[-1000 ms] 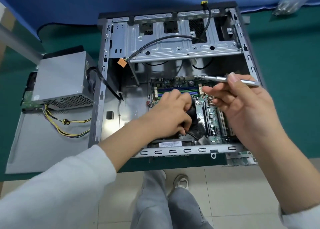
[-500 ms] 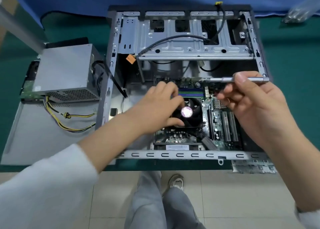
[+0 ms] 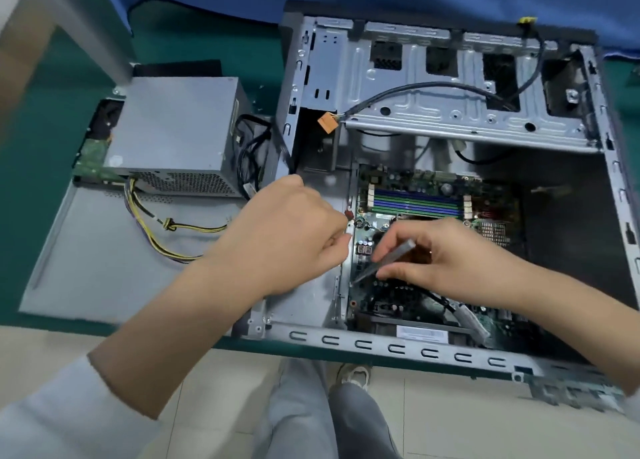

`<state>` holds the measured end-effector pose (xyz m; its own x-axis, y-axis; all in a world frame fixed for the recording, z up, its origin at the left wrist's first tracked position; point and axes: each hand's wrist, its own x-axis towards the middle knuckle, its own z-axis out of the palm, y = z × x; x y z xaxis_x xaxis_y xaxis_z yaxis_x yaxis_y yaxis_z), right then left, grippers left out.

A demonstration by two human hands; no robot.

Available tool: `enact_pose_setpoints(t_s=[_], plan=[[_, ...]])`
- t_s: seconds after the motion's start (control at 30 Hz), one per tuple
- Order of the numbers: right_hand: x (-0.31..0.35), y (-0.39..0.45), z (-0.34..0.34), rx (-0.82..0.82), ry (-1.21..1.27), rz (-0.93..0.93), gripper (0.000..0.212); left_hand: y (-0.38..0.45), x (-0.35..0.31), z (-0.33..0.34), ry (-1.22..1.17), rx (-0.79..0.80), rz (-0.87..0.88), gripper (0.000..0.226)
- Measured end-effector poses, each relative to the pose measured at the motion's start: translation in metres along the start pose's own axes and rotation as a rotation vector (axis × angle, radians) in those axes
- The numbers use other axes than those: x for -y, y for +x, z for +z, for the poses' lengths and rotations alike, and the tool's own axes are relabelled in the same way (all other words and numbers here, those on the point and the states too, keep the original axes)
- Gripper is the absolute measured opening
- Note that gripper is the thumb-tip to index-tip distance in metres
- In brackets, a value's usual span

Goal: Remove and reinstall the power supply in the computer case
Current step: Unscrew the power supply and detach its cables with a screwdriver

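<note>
The open computer case (image 3: 381,344) lies on its side on the green table, its motherboard (image 3: 419,198) exposed. The grey power supply (image 3: 173,136) sits outside the case to the left, on the removed side panel (image 3: 93,271), with its yellow and black cables (image 3: 166,226) trailing. My left hand (image 3: 291,233) hovers over the case floor at the motherboard's left edge, fingers curled; what it pinches is hidden. My right hand (image 3: 446,261) grips a silver screwdriver (image 3: 388,261), tip pointing down-left at the board's left edge.
A drive cage (image 3: 433,87) with a black cable and an orange connector (image 3: 327,123) spans the case's far side. A green circuit board (image 3: 90,160) lies left of the power supply. A blue cloth runs along the back. My knees and shoe show below the table edge.
My left hand left the CPU fan and moved left to the board's edge. My right hand swung the screwdriver down from the upper right to the board's left side. The camera shifted.
</note>
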<state>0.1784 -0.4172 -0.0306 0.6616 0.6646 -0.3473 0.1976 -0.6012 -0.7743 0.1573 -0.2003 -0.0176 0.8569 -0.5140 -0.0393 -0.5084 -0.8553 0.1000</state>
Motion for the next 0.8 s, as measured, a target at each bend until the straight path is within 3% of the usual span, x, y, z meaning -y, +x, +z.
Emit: enact_pose_setpoints(t_s=[0.23, 0.8], plan=[[-0.004, 0.007, 0.013, 0.169, -0.294, -0.122, 0.018, -0.001, 0.0, 0.002, -0.037, -0.065, -0.002, 0.036], [-0.005, 0.006, 0.024, 0.238, -0.467, -0.101, 0.018, -0.002, -0.001, 0.004, -0.081, -0.09, -0.014, 0.039]])
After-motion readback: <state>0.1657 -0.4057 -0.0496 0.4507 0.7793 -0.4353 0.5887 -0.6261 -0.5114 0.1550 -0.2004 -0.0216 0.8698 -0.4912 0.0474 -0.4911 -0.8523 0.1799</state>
